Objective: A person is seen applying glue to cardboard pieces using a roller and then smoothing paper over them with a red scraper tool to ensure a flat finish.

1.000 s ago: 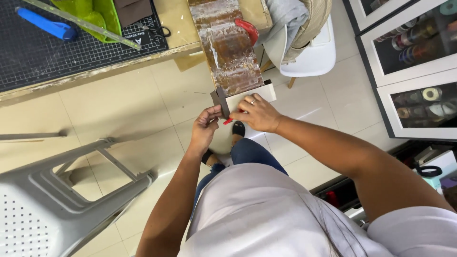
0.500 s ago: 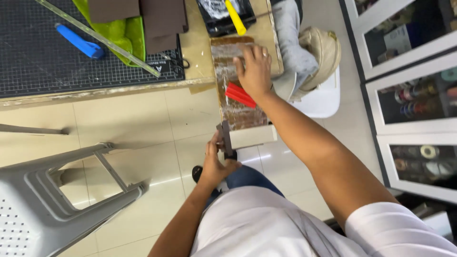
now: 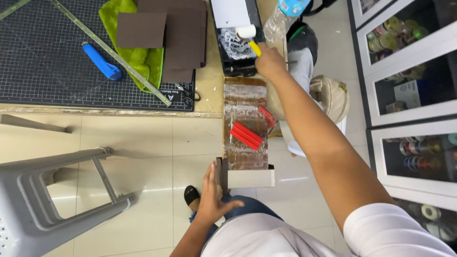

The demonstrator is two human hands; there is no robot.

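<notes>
left hand [image 3: 213,200] flat and unclenched against the side of a folded grey cardboard box [image 3: 247,177], at the near end of a long brown glue-smeared board [image 3: 245,121]. right hand [image 3: 270,62] clenched on the yellow handle of a white foam roller [image 3: 247,33], over a black glue-streaked tray [image 3: 236,45] on the tabletop [image 3: 209,95]. red ridged piece [image 3: 246,135] lying on the board.

Single head-worn view: steep downward look past the hands [image 3: 269,61] onto tabletop [image 3: 209,95] edge and floor [image 3: 143,138], near range.
</notes>
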